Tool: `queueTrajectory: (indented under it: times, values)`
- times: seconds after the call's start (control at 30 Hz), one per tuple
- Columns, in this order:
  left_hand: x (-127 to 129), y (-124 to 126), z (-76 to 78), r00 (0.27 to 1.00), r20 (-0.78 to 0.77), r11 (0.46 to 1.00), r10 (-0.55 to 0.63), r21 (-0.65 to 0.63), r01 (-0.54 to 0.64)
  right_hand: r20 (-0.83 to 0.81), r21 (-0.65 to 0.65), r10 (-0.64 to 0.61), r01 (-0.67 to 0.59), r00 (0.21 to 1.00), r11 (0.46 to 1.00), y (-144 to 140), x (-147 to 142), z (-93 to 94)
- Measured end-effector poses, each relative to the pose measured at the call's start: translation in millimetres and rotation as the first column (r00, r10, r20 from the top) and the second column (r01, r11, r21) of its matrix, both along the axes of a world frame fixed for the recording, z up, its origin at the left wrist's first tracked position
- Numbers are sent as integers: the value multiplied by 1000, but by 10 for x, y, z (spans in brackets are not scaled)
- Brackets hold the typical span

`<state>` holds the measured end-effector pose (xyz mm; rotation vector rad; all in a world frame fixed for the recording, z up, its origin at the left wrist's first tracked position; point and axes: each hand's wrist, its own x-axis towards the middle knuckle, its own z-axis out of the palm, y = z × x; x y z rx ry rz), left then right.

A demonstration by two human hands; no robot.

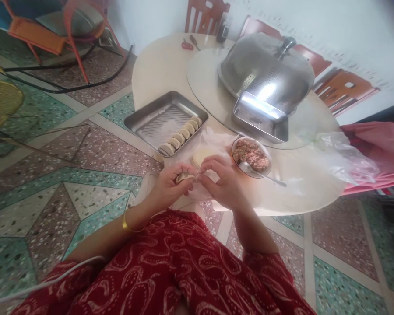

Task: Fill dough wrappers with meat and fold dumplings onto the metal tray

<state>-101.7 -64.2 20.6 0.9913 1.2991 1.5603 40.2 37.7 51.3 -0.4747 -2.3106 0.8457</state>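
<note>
Between my two hands, over the near table edge, is a pale dumpling [183, 177], mostly covered by fingers. My left hand [170, 186] is closed around it. The fingertips of my right hand [219, 179] pinch at its right end. Just beyond lies a small stack of round dumpling wrappers [201, 156] on a plastic sheet. To the right stands a bowl of minced filling [252, 155] with a metal spoon [262, 174] in it. At the left, a metal tray [144, 124] carries a row of folded dumplings [183, 134] along its right side.
A large metal dome lid [265, 65] and a rectangular metal pan [261, 120] sit on the glass turntable [197, 74]. Red scissors [186, 44] lie at the back of the round table [157, 65]. Plastic bags [346, 157] hang at right; an orange rocking chair [39, 35] stands left.
</note>
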Motion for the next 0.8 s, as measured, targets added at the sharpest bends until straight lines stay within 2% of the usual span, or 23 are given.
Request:
queueTrajectory:
  times: [0.1, 0.17, 0.33, 0.43, 0.6, 0.8]
  values:
    - [3, -1, 0, 998, 63, 1000, 14, -3, -14, -7, 3, 69, -69, 998, 998, 10, -2, 2]
    - [-1, -6, -10, 993, 114, 1000, 18, -5, -17, -38, -6, 72, -72, 997, 997, 4, 5, -4]
    - [-15, -16, -36, 978, 205, 1000, 19, -20, -15, -140, 38, -101, 107, 985, 994, -81, 32, -81]
    - [-7, -13, -31, 964, 262, 1000, 30, -2, -30, -152, 92, -148, 163, 977, 982, -159, 23, -166]
    - [28, -16, -8, 965, 264, 1000, 8, 18, -13, -197, 166, -189, 223, 962, 961, -247, -35, -269]
    - [32, -30, 14, 980, 198, 1000, 7, 26, -13, -249, 294, -181, 253, 951, 922, -261, -61, -264]
